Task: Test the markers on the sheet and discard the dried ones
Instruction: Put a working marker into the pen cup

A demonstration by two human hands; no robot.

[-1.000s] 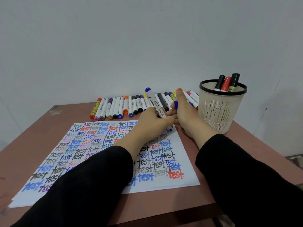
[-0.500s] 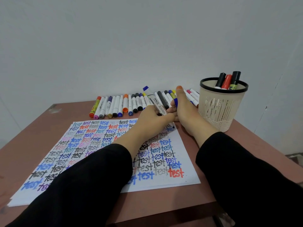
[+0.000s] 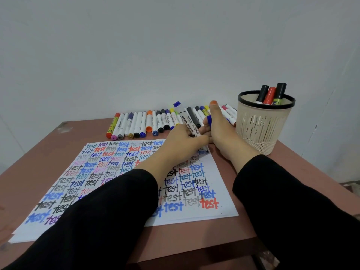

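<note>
A white sheet point(image 3: 211, 172) covered with the word "test" in many colours lies on the brown table point(image 3: 194, 240). My left hand point(image 3: 181, 142) grips a white marker point(image 3: 191, 128) labelled "MARKER", its dark tip touching the sheet's far right corner. My right hand point(image 3: 221, 131) rests on the table just right of the sheet and pinches a blue cap point(image 3: 209, 119) between thumb and fingers. A row of capped markers point(image 3: 148, 123) lies along the wall behind the sheet. A cream basket point(image 3: 263, 129) at the right holds three markers point(image 3: 269, 95).
The wall stands directly behind the marker row. A small blue piece point(image 3: 176, 103) sits behind the row. The table's front edge runs under my black sleeves, and its right edge passes just beyond the basket.
Both hands stay nearly where they were, with the marker tip at the sheet's far right corner. The view has tilted slightly.
</note>
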